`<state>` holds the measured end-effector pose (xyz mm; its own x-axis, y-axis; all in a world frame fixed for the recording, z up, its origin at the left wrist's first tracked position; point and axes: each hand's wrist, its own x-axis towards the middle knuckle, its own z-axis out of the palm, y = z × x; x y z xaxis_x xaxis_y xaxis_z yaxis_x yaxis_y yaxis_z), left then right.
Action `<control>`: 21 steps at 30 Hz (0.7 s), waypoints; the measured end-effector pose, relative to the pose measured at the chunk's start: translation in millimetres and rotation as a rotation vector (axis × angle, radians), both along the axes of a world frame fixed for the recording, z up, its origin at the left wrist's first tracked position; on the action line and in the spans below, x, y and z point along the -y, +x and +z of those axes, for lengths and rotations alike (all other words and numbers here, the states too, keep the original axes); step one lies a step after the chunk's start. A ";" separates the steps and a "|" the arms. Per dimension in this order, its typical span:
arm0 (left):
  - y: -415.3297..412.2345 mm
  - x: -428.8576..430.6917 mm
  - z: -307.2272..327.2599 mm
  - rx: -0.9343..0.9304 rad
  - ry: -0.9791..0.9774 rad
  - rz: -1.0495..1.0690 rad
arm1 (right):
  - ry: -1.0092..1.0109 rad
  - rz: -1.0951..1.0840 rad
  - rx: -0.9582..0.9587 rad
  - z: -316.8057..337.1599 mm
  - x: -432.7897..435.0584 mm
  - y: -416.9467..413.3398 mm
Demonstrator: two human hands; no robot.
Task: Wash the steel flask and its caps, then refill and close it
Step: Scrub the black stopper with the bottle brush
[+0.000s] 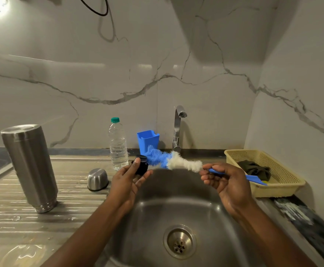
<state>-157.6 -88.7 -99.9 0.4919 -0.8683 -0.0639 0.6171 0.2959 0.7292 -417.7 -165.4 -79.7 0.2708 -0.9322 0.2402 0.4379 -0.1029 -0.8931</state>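
Observation:
The steel flask [30, 166] stands upside down on the ribbed drainboard at the left. Its steel outer cap [97, 179] lies mouth down to the right of it. My left hand [127, 182] holds the small black inner cap [142, 165] over the sink's back rim, thumb on top of it. My right hand [227, 182] grips the blue handle of a bottle brush [174, 161] whose blue and white bristles point left, ending close beside the black cap. Both hands hover above the steel sink [205, 209].
A clear water bottle [117, 144] with a green lid stands behind the steel cap. A blue plastic holder [148, 139] and the tap [178, 128] are at the back wall. A cream basket [284, 180] with a dark cloth sits right of the sink.

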 end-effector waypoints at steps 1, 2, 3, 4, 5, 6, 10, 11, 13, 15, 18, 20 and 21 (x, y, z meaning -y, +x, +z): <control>-1.6 -1.1 -1.3 0.010 0.001 -0.043 | 0.011 0.010 -0.005 -2.1 0.0 1.6; -4.1 -1.6 -2.4 0.021 0.002 -0.078 | 0.023 0.017 -0.008 -4.4 0.0 3.2; -6.1 -1.8 -2.4 0.026 0.002 -0.090 | 0.033 0.023 -0.008 -5.7 0.4 4.4; -7.1 -1.4 -1.3 0.025 0.003 -0.080 | 0.039 0.023 -0.007 -5.6 1.4 3.3; -6.6 0.1 0.0 0.015 0.005 -0.052 | 0.040 0.019 -0.006 -3.8 2.5 0.8; -4.3 2.2 0.6 -0.001 0.004 -0.018 | 0.035 0.013 -0.002 -1.5 4.2 -3.2; -4.1 -0.6 -1.3 0.005 0.009 -0.051 | 0.018 0.006 0.000 -0.3 5.7 -6.4; -7.5 -2.3 -2.6 0.037 0.017 -0.104 | 0.017 0.012 -0.010 -3.3 4.7 -3.4; -13.4 -3.3 -1.8 0.066 0.039 -0.159 | 0.015 0.018 -0.035 -7.4 4.0 -0.4; -12.8 -1.2 0.8 0.042 0.036 -0.107 | 0.019 0.005 -0.034 -4.2 5.6 -3.9; -3.0 1.5 0.9 -0.001 0.025 -0.049 | 0.021 -0.018 -0.012 1.8 8.5 -11.1; -4.1 0.0 -3.2 0.024 0.055 -0.114 | 0.006 -0.003 -0.037 -0.5 6.1 -7.2; -7.0 -0.7 -4.9 0.031 0.069 -0.158 | -0.001 0.010 -0.058 -3.0 4.5 -3.5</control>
